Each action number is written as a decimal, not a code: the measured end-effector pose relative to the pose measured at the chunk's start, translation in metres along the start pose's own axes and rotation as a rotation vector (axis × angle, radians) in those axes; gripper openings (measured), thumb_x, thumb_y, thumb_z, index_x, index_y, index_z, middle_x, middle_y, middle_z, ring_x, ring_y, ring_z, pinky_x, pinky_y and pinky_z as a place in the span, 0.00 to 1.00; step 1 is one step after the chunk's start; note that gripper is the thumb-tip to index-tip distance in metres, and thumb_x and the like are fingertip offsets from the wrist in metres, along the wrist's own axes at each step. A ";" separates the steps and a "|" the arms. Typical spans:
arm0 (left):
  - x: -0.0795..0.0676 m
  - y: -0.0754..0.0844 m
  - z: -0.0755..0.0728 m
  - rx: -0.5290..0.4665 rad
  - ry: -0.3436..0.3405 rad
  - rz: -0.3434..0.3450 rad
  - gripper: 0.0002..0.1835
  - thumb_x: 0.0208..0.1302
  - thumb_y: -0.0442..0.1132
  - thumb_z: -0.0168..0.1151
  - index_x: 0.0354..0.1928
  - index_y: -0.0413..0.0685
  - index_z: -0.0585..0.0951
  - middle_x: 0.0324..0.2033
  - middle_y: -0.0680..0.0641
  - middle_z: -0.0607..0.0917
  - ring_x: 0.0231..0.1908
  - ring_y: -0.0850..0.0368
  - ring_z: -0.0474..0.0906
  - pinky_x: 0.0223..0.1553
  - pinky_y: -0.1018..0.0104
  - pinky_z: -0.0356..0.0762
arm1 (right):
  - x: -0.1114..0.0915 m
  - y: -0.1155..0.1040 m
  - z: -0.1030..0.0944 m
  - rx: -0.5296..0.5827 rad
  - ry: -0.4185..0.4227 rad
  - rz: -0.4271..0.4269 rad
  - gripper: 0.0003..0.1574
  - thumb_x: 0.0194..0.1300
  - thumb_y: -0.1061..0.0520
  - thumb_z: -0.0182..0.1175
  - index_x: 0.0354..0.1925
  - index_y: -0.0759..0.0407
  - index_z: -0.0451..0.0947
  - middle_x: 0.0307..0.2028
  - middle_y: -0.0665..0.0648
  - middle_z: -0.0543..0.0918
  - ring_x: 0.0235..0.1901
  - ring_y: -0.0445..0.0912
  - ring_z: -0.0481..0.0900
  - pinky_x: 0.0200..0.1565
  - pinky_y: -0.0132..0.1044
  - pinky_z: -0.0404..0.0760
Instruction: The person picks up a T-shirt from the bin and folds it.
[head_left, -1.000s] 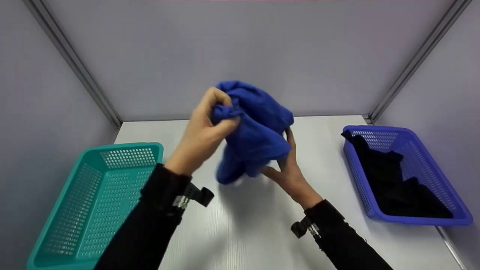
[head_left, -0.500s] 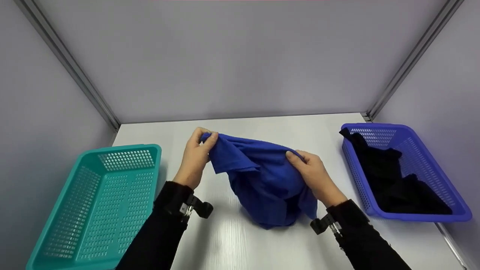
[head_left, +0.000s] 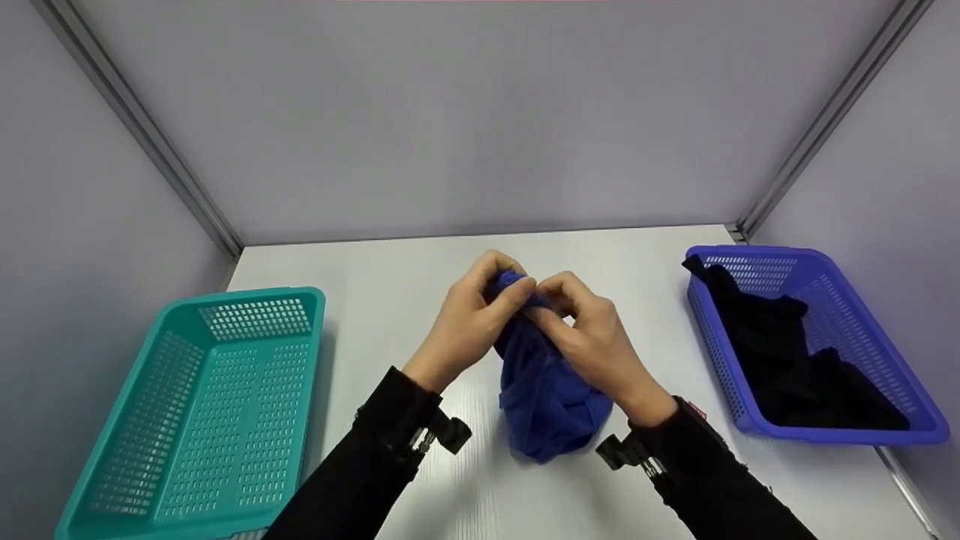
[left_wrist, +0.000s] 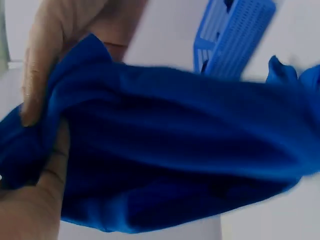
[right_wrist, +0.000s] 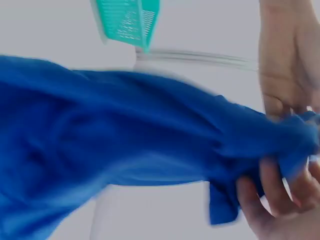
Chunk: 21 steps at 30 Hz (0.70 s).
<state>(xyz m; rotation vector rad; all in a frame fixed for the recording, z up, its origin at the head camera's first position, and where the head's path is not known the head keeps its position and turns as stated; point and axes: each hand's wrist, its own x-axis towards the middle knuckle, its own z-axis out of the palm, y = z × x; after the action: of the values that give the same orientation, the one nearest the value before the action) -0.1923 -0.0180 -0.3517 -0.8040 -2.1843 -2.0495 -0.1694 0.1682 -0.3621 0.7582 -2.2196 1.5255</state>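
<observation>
A crumpled blue cloth (head_left: pixel 551 409) hangs in loose folds beneath both hands over the middle of the white table. At its gathered top end, my left hand (head_left: pixel 466 321) pinches the fabric between thumb and curled fingers. Close beside it, my right hand (head_left: pixel 600 349) grips the same bunched part, thumb and fingertips nearly meeting the left thumb. The left wrist view shows the blue cloth (left_wrist: pixel 175 125) stretching away from the fingers, with a dark hollow between its folds. In the right wrist view, the blue cloth (right_wrist: pixel 125 135) is blurred. The fingertips are partly hidden in the fabric.
On the left stands a green perforated basket (head_left: pixel 315 352) with a bare bottom. A purple basket (head_left: pixel 885 337) at the right holds black cloth (head_left: pixel 765 352), one end of which hangs over its rim. Grey panels (head_left: pixel 480 120) enclose the white table (head_left: pixel 375 300) at back and sides.
The blue cloth was lifted high, then lowered and spread between the two hands. Now the hands have come together and its top edge is bunched between them. The baskets have stayed put.
</observation>
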 end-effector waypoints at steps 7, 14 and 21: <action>-0.002 -0.035 -0.009 0.437 -0.069 0.091 0.14 0.56 0.31 0.74 0.44 0.45 0.82 0.36 0.52 0.85 0.37 0.58 0.80 0.44 0.59 0.79 | 0.011 -0.029 -0.035 0.406 0.101 -0.186 0.06 0.71 0.76 0.55 0.45 0.76 0.71 0.52 0.68 0.80 0.55 0.58 0.81 0.57 0.42 0.80; 0.007 -0.026 -0.034 0.181 0.240 0.002 0.07 0.66 0.26 0.56 0.42 0.43 0.73 0.36 0.47 0.86 0.38 0.55 0.80 0.44 0.65 0.74 | 0.015 -0.036 -0.070 0.716 0.337 -0.097 0.09 0.75 0.71 0.54 0.49 0.68 0.64 0.38 0.68 0.84 0.35 0.52 0.84 0.33 0.37 0.82; 0.016 0.026 -0.023 0.395 0.110 0.283 0.13 0.64 0.29 0.53 0.50 0.41 0.71 0.33 0.46 0.84 0.32 0.57 0.78 0.38 0.60 0.76 | 0.008 -0.013 -0.086 -0.299 0.015 -0.166 0.43 0.60 0.46 0.75 0.64 0.64 0.68 0.45 0.63 0.83 0.45 0.49 0.82 0.56 0.38 0.76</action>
<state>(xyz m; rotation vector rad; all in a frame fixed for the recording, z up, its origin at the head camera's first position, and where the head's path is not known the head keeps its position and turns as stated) -0.2028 -0.0341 -0.3195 -0.8658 -2.1631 -1.4365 -0.1698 0.2423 -0.3169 0.8084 -2.2418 1.0871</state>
